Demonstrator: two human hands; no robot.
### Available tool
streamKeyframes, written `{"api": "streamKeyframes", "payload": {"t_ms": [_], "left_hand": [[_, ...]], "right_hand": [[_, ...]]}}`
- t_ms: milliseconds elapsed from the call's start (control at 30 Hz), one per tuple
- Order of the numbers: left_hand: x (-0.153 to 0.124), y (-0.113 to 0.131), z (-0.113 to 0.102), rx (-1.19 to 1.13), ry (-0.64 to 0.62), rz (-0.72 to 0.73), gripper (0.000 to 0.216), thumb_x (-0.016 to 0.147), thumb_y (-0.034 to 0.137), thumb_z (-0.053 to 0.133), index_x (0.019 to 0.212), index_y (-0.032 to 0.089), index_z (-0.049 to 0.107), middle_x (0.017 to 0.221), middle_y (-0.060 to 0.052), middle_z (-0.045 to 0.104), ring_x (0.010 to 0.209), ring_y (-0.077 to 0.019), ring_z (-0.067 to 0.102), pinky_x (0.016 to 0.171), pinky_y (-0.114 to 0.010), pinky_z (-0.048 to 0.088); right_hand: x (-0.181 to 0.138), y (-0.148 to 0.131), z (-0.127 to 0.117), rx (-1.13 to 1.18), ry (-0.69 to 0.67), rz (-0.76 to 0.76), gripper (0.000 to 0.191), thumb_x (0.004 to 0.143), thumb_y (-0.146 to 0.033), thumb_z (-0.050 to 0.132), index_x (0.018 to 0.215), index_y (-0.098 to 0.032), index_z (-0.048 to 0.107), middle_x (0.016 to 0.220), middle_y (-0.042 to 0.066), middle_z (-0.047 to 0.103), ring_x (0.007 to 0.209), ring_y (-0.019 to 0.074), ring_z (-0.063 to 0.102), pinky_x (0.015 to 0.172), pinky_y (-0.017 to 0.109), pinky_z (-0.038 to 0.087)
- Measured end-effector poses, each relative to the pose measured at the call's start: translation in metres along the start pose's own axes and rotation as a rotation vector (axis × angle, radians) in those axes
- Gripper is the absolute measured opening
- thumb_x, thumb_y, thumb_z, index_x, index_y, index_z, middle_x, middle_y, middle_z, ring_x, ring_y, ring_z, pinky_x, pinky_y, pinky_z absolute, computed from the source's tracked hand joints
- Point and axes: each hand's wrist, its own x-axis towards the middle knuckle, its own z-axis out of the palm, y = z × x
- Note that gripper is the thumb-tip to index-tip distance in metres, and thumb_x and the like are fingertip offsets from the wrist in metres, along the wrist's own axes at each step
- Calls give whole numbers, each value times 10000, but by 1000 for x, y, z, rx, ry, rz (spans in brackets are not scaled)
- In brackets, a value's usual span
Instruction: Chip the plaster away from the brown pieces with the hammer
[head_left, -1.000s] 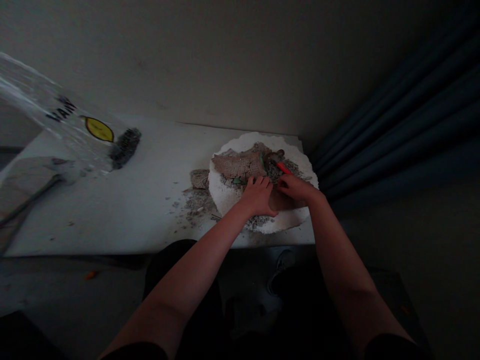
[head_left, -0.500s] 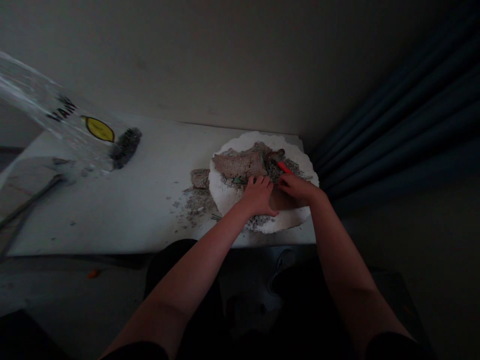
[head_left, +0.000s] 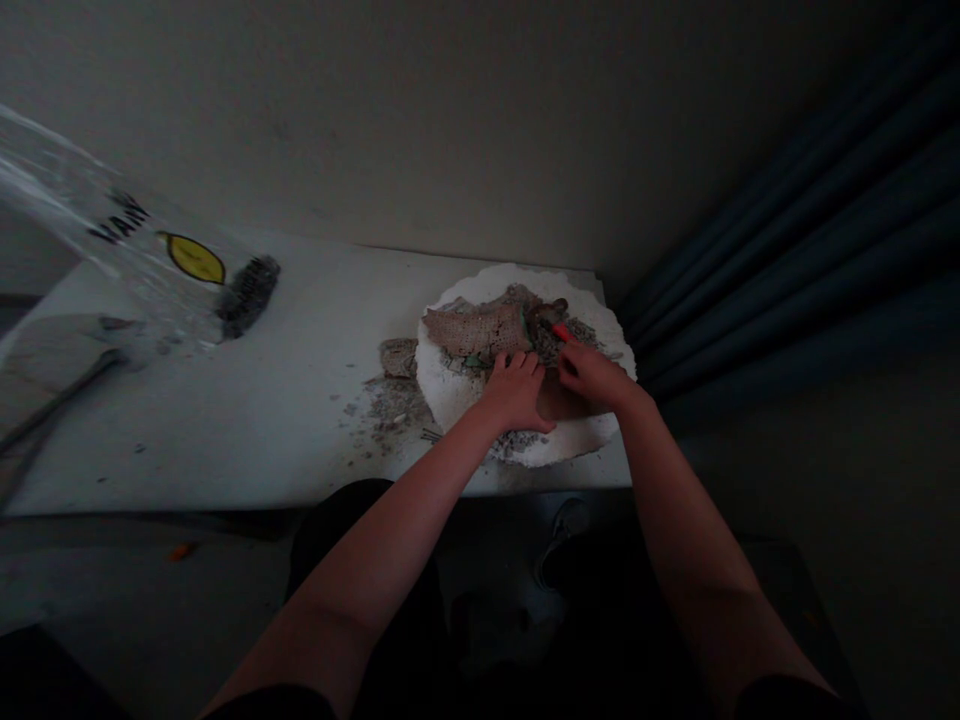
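Observation:
My left hand (head_left: 516, 392) lies with thumb and fingers spread on a flat brown piece (head_left: 561, 398), pressing at its far edge. My right hand (head_left: 592, 376) is closed round a slim red tool (head_left: 562, 332); only its red end shows past the fingers, so its kind is unclear. Both hands are over a round, rough-edged white slab (head_left: 450, 398), which carries grey crumbs. Just beyond my left hand sits a rough, pitted brown chunk (head_left: 480, 328) with bits of green at its edge.
A smaller brown chunk (head_left: 398, 357) and scattered grey crumbs (head_left: 390, 405) lie left of the slab on the white table (head_left: 262, 420). A clear plastic bag (head_left: 150, 250) with a yellow oval is at the far left. Dark curtains (head_left: 810, 220) hang to the right.
My right hand has shifted slightly away from me with the red tool, and less of the red shows. My left hand keeps its place on the brown piece.

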Motion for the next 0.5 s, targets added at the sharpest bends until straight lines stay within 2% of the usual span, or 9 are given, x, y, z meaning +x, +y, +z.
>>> {"api": "streamKeyframes", "payload": {"t_ms": [167, 300, 367, 433, 500], "left_hand": [[1, 0, 1, -7, 7, -3, 906, 608, 700, 756, 1287, 118, 610, 1366, -196, 548, 1271, -388, 437, 1113, -526, 253], [0, -3, -3, -47, 11, -2, 944, 599, 745, 758, 1278, 105, 614, 1347, -204, 560, 1266, -390, 448, 1114, -535, 255], [-2, -4, -9, -103, 42, -12, 961, 637, 771, 727, 1318, 108, 588, 1350, -200, 560, 1270, -388, 455, 1092, -531, 292], [-4, -5, -16, -166, 107, -25, 818, 753, 726, 669, 1322, 143, 586, 1336, -174, 578, 1256, -363, 483, 1056, -502, 339], [-6, -8, -24, -238, 173, -19, 507, 900, 574, 584, 1223, 187, 641, 1248, -123, 632, 1194, -304, 541, 1018, -451, 379]], "right_hand": [[-5, 1, -12, 76, 126, -46, 62, 857, -165, 549, 816, -211, 544, 898, 71, 601, 783, 210, 555, 707, 338, 431], [-12, -2, -28, 192, 354, -15, 52, 897, -219, 527, 846, -214, 538, 866, 52, 581, 756, 193, 553, 688, 322, 437], [-14, -11, -34, 206, 340, -3, 71, 903, -252, 545, 842, -215, 549, 836, 41, 587, 733, 185, 551, 682, 318, 434], [-14, -24, -33, 206, 262, -14, 57, 872, -238, 563, 820, -215, 552, 823, 40, 600, 731, 185, 555, 674, 315, 430], [-13, -38, -26, 250, 241, -15, 57, 870, -251, 564, 826, -217, 556, 844, 45, 618, 746, 186, 568, 682, 315, 442]]}}
